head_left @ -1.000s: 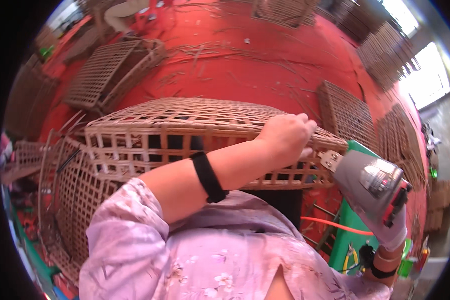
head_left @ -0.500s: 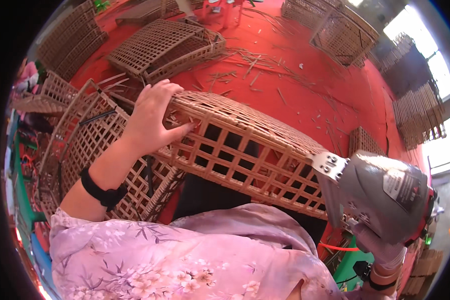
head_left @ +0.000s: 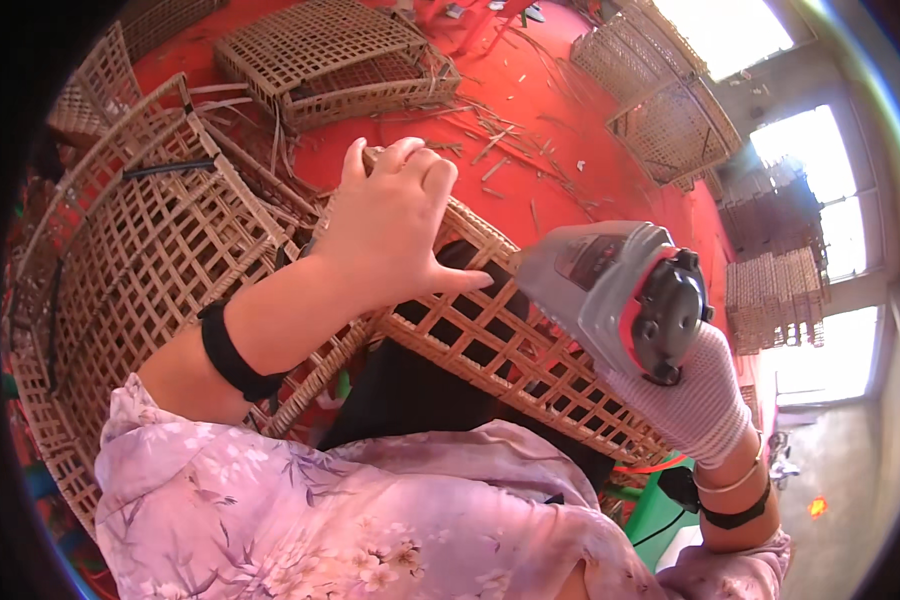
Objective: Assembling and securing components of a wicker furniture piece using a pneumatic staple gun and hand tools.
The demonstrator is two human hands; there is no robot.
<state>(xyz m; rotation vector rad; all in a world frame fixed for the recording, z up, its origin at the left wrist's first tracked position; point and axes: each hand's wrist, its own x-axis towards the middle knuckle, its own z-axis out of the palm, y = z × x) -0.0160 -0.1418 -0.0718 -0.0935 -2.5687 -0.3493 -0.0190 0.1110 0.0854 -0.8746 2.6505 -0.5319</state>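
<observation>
A woven rattan-like basket panel or frame [head_left: 450, 345] with an open lattice side lies across my lap, slanting down to the right. My left hand [head_left: 385, 220], bare, grips its far upper corner, with bent fingers over the rim and the thumb stretched along the lattice. My right hand [head_left: 685, 395], in a pale knitted glove, is closed round the handle of a grey and red nail gun [head_left: 600, 285]. The tool's nose points at the basket's upper edge, right of my left thumb; its tip is hidden behind the tool's body.
A larger woven basket [head_left: 170, 230] with black strips stands close on my left. More baskets [head_left: 320, 50] lie on the red floor covering [head_left: 530, 150] ahead, among scattered cane scraps [head_left: 495, 145]. Stacked woven panels [head_left: 775, 290] stand by the windows at right. Something green [head_left: 660, 515] is beside my right forearm.
My right hand has brought the nail gun up and left along the basket's edge, turning it. My left hand has shifted right, still on the basket. The whole view has tilted.
</observation>
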